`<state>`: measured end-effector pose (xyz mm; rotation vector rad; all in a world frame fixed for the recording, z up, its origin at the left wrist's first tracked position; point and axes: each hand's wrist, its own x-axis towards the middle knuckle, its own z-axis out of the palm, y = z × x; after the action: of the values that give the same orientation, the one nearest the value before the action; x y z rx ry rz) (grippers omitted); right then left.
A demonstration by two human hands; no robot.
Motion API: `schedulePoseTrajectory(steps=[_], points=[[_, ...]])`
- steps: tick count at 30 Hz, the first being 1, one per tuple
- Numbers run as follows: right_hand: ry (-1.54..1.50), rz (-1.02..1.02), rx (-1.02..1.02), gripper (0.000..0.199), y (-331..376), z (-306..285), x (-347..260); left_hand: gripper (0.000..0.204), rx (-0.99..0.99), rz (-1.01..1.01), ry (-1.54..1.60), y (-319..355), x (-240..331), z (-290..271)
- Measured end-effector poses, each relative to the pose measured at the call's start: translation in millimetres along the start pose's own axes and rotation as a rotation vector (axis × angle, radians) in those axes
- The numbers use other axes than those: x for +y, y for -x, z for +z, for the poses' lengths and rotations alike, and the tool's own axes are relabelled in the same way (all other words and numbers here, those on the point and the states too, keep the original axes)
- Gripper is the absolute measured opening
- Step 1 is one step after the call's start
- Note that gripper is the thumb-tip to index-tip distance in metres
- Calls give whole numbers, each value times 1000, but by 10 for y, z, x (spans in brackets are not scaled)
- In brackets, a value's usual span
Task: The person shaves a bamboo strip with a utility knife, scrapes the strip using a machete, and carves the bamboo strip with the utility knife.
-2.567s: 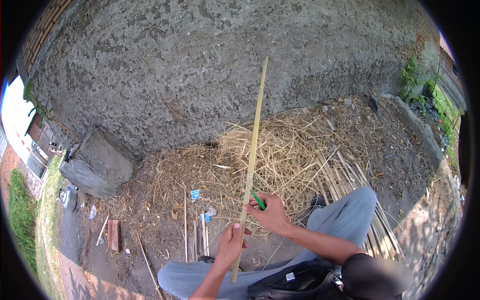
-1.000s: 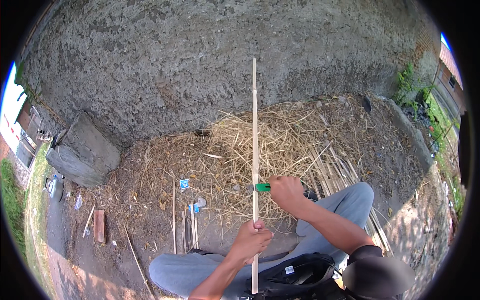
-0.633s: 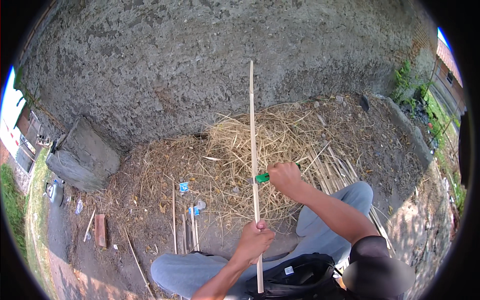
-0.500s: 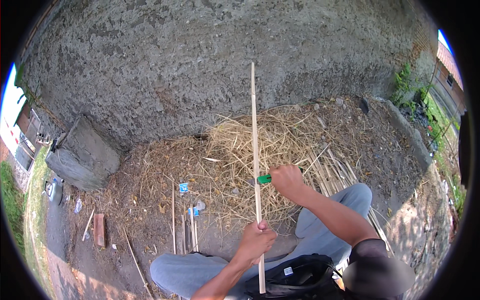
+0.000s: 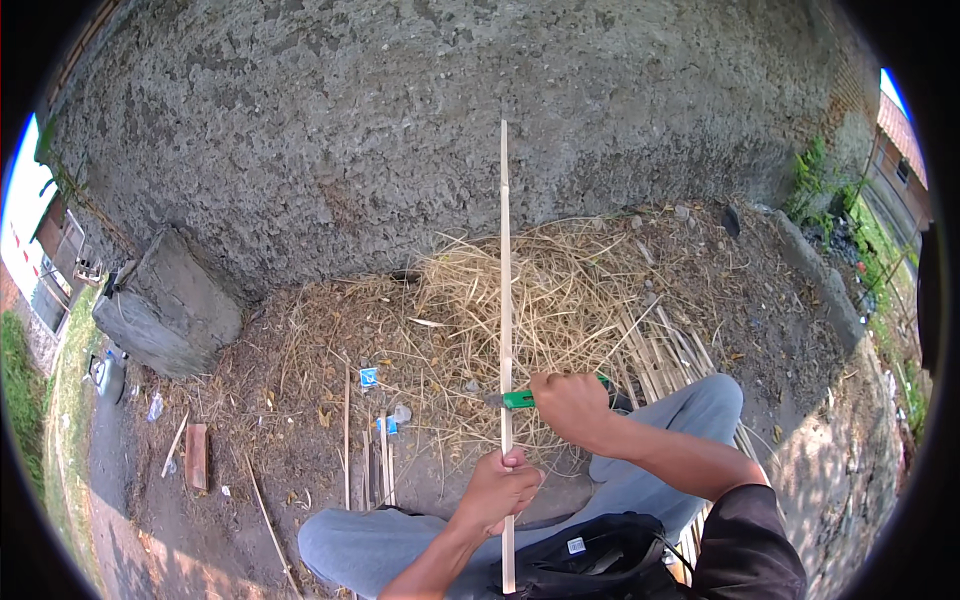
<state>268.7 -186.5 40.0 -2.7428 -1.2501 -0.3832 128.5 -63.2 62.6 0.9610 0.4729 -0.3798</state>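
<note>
A long, pale bamboo strip (image 5: 505, 270) stretches from my lap away toward the wall. My left hand (image 5: 497, 492) is closed around its lower part, thumb uppermost. In my right hand (image 5: 573, 410) is a green utility knife (image 5: 519, 400), gripped in a fist. Its blade end lies against the strip, a short way above my left hand; the blade itself is mostly hidden by the strip. Beyond both hands spreads a heap of thin bamboo shavings (image 5: 540, 290).
Cut bamboo strips (image 5: 660, 350) lie right of the shavings, and several more (image 5: 386, 460) near my left knee. A concrete block (image 5: 170, 305) leans by the rough wall (image 5: 400, 130). A brick (image 5: 197, 457) and blue scraps (image 5: 369, 376) lie to the left.
My right hand and the knife have come down along the strip, closer to my left hand. The strip's lower end has swung slightly left.
</note>
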Motion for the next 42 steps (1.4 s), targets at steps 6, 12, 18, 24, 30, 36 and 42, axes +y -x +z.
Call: schedulePoseTrajectory(steps=[6,12,18,24,30,36,42], points=[[-16,108,20,5,-299,68,204,36,50,55,-80,44,-85,14],[-200,163,9,10,-330,278,178,29,194,285,-543,-186,-335,-225],[-636,329,-201,17,-202,306,49,32,167,277,-450,-205,-340,-265],[-644,350,-177,18,-178,131,-53,31,178,188,-323,-77,-186,-192],[-428,127,28,23,115,-29,-117,32,106,119,-197,-10,-137,-207],[-594,590,315,39,476,-603,434,25,69,45,-101,253,56,-579],[-186,1052,867,42,1567,-356,1759,12,116,1,-103,781,269,-755]])
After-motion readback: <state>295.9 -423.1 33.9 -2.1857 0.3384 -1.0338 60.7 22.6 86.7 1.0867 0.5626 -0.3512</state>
